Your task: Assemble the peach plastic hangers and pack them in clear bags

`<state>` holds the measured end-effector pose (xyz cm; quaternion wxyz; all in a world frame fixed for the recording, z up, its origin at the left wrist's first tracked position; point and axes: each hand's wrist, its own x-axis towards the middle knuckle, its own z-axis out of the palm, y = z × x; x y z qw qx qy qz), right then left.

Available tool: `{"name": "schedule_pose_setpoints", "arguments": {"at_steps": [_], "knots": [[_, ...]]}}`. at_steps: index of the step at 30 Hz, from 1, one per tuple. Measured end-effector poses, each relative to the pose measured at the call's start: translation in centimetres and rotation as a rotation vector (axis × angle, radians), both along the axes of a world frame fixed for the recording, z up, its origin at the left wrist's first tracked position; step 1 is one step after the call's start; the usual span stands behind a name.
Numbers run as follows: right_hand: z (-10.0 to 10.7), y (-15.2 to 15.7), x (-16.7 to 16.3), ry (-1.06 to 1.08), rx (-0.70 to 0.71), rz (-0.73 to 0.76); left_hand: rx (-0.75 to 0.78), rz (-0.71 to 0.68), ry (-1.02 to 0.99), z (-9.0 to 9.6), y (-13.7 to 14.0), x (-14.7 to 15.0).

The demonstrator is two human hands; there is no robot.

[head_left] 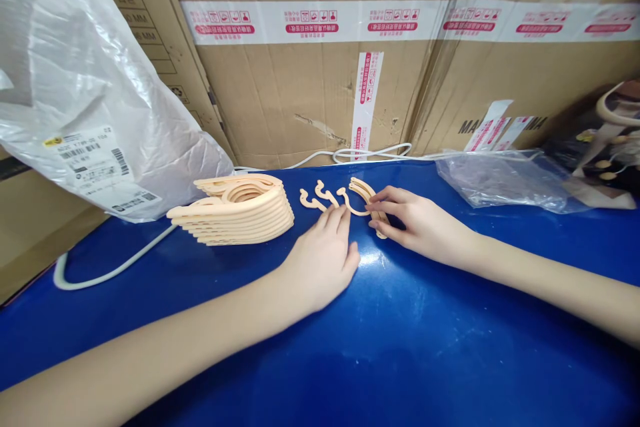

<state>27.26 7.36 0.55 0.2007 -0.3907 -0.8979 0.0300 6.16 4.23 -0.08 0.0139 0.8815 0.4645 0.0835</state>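
My left hand [320, 257] lies palm down, fingers extended and thumb apart, its fingertips over the lower ends of small beige plastic hooks [313, 201]. What is beneath those fingertips is hidden. My right hand [417, 220] has its fingers and thumb around a short stack of curved beige hanger arms [361, 188]. Another beige hook [350, 203] lies between both hands, its end close to my right fingertips. Left of the hooks, a taller, neat stack of beige plastic hanger parts [240, 213] rests on the blue table.
The blue table [425, 353] reaches back to tall cardboard boxes [280, 93]. A white plastic bag [100, 93] with labels leans at the left, and a clear plastic bag [520, 180] lies at the right. A white cable [120, 273] runs along the left and back.
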Motion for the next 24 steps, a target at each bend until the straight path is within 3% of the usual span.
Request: {"name": "schedule_pose_setpoints", "arguments": {"at_steps": [5,11,18,24], "knots": [[0.3,-3.0,-0.5,0.015,-0.040,-0.001,-0.032,-0.197,-0.139,1.2,-3.7,-1.6],[0.7,-5.4,-1.6,0.069,-0.154,0.030,0.129,-0.250,-0.143,1.5,-3.2,-2.5],[0.1,-3.5,0.1,0.007,-0.042,-0.085,0.038,-0.250,-0.105,0.5,-1.7,-3.2],[0.1,-1.7,2.7,-0.061,-0.020,-0.235,0.108,-0.247,-0.079,1.1,-1.0,-4.0]]}}
